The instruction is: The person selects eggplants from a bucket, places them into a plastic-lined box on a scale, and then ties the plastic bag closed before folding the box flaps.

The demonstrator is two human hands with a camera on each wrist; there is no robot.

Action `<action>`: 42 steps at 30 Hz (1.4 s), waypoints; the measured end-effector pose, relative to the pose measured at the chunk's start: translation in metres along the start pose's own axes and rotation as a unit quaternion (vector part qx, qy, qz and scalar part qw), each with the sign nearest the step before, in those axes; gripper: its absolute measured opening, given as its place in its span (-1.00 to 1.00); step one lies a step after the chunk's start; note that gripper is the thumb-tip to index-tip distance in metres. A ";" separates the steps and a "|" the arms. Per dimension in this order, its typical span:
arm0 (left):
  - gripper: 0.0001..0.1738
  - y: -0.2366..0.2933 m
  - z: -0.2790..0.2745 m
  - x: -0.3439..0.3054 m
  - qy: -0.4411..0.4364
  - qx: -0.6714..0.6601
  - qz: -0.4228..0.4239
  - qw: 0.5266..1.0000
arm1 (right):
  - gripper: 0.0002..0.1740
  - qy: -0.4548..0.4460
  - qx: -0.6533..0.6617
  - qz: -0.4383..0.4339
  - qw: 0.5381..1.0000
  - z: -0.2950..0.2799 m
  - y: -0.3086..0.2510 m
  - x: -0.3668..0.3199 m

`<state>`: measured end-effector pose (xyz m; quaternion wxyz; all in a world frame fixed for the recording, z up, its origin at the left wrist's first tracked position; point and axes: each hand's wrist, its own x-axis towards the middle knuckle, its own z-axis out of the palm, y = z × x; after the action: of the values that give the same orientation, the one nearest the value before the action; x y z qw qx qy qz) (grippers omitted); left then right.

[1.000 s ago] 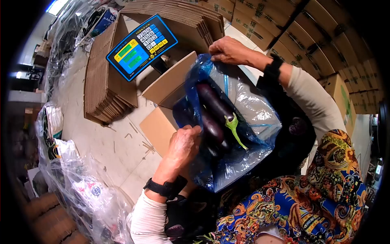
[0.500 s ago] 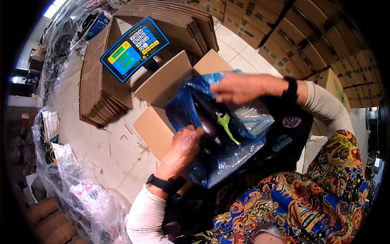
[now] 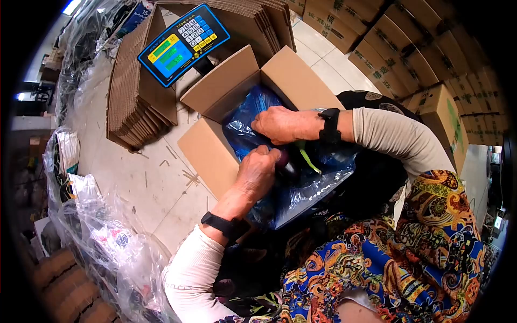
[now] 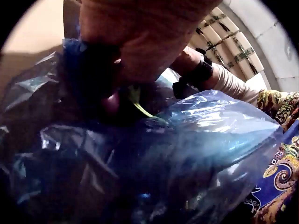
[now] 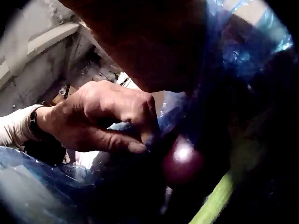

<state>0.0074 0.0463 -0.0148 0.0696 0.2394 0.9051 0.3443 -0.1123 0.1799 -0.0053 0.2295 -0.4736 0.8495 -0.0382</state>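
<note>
A blue plastic bag (image 3: 251, 110) lines an open cardboard box (image 3: 291, 78). Dark purple eggplants (image 3: 288, 168) lie in the bag, one with a green stem (image 3: 308, 159) pointing toward the person; the hands cover part of them. My left hand (image 3: 256, 173) pinches the bag's edge between thumb and fingers, close beside a shiny eggplant end (image 5: 183, 163) in the right wrist view. Just above it, my right hand (image 3: 284, 125) grips the bag with curled fingers over the far part of the eggplants. Its fingertips are mostly hidden in the wrist views.
A scale display (image 3: 183, 44) stands behind the box, with folded cardboard (image 3: 129, 89) stacked around it. Stacked cartons (image 3: 398, 59) fill the back right. Clear plastic sheeting (image 3: 116, 237) lies along the left, and small scraps (image 3: 191, 177) are on the tiled floor.
My right hand has moved from the bag's far right edge leftward across the eggplants, bringing plastic over them. My left hand keeps its pinch on the bag. More of the box flaps shows.
</note>
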 end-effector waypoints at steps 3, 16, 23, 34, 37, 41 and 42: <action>-0.84 0.003 -0.004 0.001 -0.076 -0.392 -0.253 0.881 | -0.62 -0.019 0.069 -0.039 0.997 -0.004 0.004 -0.025; -0.64 0.015 -0.064 -0.049 -0.122 0.083 -0.219 0.965 | -0.47 -0.080 0.056 0.142 0.985 -0.059 0.034 -0.157; -0.84 0.032 -0.057 -0.029 -0.047 -0.507 -0.288 0.811 | -0.88 -0.144 0.601 0.041 0.785 -0.017 0.057 -0.162; -0.05 0.040 -0.085 -0.040 -0.187 -0.126 -0.112 0.968 | -0.54 -0.082 0.358 -0.038 0.929 -0.052 0.010 -0.189; -0.38 0.052 -0.056 -0.044 -0.274 -0.014 -0.035 0.961 | -0.79 -0.039 0.332 -0.125 0.934 -0.043 0.008 -0.175; -0.67 0.049 -0.064 -0.035 -0.177 -0.159 -0.112 0.965 | -0.84 -0.087 0.541 -0.082 0.833 -0.048 0.000 -0.159; -0.77 0.051 -0.080 -0.022 -0.157 -0.161 -0.152 0.962 | -0.79 -0.074 0.573 0.002 0.816 -0.062 -0.004 -0.159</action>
<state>0.0235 0.0217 0.0783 0.2997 0.1360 0.8410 0.4294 -0.0646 0.2991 0.1068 0.5215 -0.2561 0.6556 -0.4824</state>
